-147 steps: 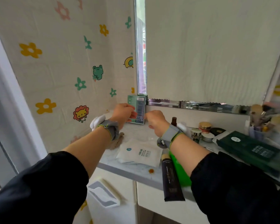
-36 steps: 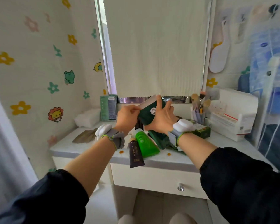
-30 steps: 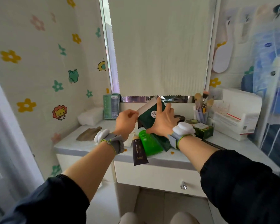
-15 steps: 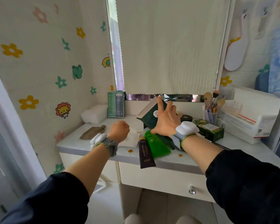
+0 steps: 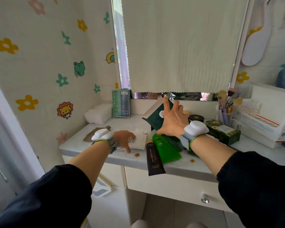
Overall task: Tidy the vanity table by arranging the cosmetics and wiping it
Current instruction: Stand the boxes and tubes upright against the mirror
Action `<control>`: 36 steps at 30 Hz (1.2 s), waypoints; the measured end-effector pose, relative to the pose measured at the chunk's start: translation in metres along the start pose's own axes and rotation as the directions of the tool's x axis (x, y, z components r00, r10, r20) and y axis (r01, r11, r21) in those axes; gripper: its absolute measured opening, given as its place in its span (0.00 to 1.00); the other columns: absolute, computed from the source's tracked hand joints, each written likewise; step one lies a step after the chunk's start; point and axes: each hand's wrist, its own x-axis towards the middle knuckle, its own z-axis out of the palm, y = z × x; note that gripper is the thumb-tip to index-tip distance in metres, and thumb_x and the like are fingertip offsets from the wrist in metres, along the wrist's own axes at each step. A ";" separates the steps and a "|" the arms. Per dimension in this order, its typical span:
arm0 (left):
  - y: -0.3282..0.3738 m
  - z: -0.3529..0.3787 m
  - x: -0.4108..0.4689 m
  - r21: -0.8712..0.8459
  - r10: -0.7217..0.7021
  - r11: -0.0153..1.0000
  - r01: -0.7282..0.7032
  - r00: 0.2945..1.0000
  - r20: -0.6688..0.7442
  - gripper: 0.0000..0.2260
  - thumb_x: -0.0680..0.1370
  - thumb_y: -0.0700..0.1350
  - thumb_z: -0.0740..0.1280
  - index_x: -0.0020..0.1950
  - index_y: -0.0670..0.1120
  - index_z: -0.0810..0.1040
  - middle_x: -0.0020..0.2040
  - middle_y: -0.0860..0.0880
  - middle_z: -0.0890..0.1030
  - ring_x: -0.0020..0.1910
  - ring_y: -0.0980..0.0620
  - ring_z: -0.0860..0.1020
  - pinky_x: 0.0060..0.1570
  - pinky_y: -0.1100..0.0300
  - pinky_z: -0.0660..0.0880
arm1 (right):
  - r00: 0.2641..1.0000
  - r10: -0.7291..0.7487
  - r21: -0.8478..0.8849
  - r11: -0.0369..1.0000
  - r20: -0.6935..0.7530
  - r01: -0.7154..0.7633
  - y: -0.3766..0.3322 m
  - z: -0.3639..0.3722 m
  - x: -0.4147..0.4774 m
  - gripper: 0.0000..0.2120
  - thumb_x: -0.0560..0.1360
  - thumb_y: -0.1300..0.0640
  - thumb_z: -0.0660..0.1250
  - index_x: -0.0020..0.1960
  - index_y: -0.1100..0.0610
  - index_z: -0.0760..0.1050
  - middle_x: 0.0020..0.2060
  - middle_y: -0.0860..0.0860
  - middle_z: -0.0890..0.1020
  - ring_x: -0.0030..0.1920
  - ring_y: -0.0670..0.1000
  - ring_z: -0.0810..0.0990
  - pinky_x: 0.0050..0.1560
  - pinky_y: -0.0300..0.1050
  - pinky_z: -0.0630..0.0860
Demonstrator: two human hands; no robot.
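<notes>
The black tube [image 5: 155, 160] overhung the front edge of my bench [image 5: 76, 143], with the green tube [image 5: 166, 148] touching beside it. My left grip [image 5: 124, 140] lay on the white sachet [image 5: 139, 140]; I couldn't tell whether it held it. Farther back, my right grip [image 5: 171, 122], spread wide, pressed flat against the tilted dark green box [image 5: 155, 116].

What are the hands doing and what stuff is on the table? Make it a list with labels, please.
left grip: on the white packet; hold unclear
right grip: straight spread fingers against the tilted dark green box
black tube: lying flat, end over the table edge
green tube: beside the black tube
orange spots: on the table, not wiped
brushes: upright in a cup, back right
</notes>
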 end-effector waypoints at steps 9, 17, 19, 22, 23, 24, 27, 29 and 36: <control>0.001 -0.001 0.000 0.104 0.047 0.994 -0.041 0.997 -0.058 0.26 0.77 0.48 0.68 0.74 0.50 0.66 0.70 0.46 0.70 0.67 0.46 0.71 0.64 0.56 0.66 | 1.000 0.014 0.022 1.000 0.015 -0.014 0.003 -0.001 0.000 0.65 0.57 0.38 0.78 0.77 0.53 0.36 0.66 0.61 0.58 0.64 0.63 0.63 0.55 0.61 0.72; 0.000 0.006 0.001 0.099 0.046 0.995 -0.032 0.989 -0.144 0.22 0.81 0.51 0.61 0.74 0.48 0.65 0.72 0.46 0.69 0.69 0.46 0.69 0.65 0.57 0.65 | 1.000 0.016 0.006 1.000 0.003 -0.016 0.003 -0.001 -0.002 0.65 0.57 0.38 0.77 0.77 0.53 0.36 0.65 0.61 0.58 0.63 0.62 0.64 0.54 0.59 0.72; -0.002 0.006 0.003 0.099 0.045 0.995 -0.032 0.990 -0.131 0.22 0.81 0.51 0.62 0.74 0.48 0.65 0.71 0.46 0.70 0.68 0.46 0.70 0.65 0.56 0.66 | 1.000 0.013 0.010 1.000 0.003 -0.013 0.002 -0.001 -0.002 0.65 0.58 0.38 0.77 0.77 0.53 0.36 0.66 0.61 0.58 0.63 0.62 0.64 0.54 0.60 0.72; -0.004 0.004 0.004 0.091 0.043 0.995 -0.034 0.994 -0.099 0.24 0.79 0.51 0.65 0.74 0.49 0.65 0.70 0.46 0.71 0.67 0.46 0.71 0.64 0.56 0.66 | 1.000 0.015 0.014 1.000 -0.001 -0.015 0.002 -0.001 -0.001 0.65 0.57 0.38 0.78 0.77 0.53 0.37 0.66 0.61 0.58 0.63 0.62 0.64 0.54 0.60 0.73; -0.005 0.003 0.004 0.094 0.046 0.995 -0.037 0.994 -0.097 0.24 0.78 0.50 0.66 0.74 0.49 0.66 0.70 0.47 0.71 0.67 0.46 0.70 0.64 0.55 0.66 | 1.000 0.015 0.012 1.000 -0.001 -0.015 0.002 -0.001 -0.002 0.65 0.57 0.38 0.78 0.77 0.53 0.37 0.66 0.61 0.58 0.63 0.62 0.64 0.54 0.60 0.73; -0.005 0.004 0.004 0.100 0.049 0.994 -0.038 0.994 -0.102 0.25 0.78 0.49 0.66 0.74 0.49 0.66 0.70 0.46 0.71 0.67 0.46 0.71 0.64 0.55 0.67 | 1.000 0.014 0.010 1.000 0.000 -0.014 0.001 -0.001 -0.002 0.65 0.57 0.38 0.78 0.77 0.53 0.37 0.66 0.61 0.58 0.63 0.62 0.64 0.54 0.60 0.73; -0.003 0.005 0.005 0.134 0.028 0.991 -0.012 0.992 -0.123 0.28 0.76 0.44 0.68 0.74 0.47 0.63 0.67 0.44 0.73 0.64 0.45 0.73 0.61 0.55 0.71 | 1.000 0.009 0.014 1.000 -0.001 -0.009 0.001 0.000 -0.002 0.65 0.57 0.37 0.77 0.77 0.53 0.37 0.66 0.62 0.58 0.63 0.63 0.64 0.55 0.60 0.74; -0.001 0.008 0.007 0.169 0.011 0.986 0.008 0.994 -0.113 0.28 0.76 0.40 0.67 0.74 0.45 0.62 0.66 0.41 0.73 0.62 0.42 0.75 0.58 0.53 0.74 | 1.000 0.006 0.019 1.000 -0.007 -0.006 0.001 0.000 -0.003 0.65 0.57 0.37 0.77 0.77 0.53 0.37 0.65 0.62 0.59 0.63 0.63 0.64 0.56 0.60 0.74; -0.003 0.024 0.013 0.260 0.039 0.965 0.041 0.955 -0.293 0.16 0.76 0.35 0.62 0.63 0.43 0.71 0.58 0.43 0.76 0.54 0.42 0.78 0.50 0.53 0.75 | 1.000 0.023 0.012 1.000 -0.011 -0.023 0.000 -0.001 -0.004 0.65 0.57 0.37 0.77 0.77 0.54 0.37 0.65 0.61 0.59 0.63 0.62 0.64 0.55 0.59 0.73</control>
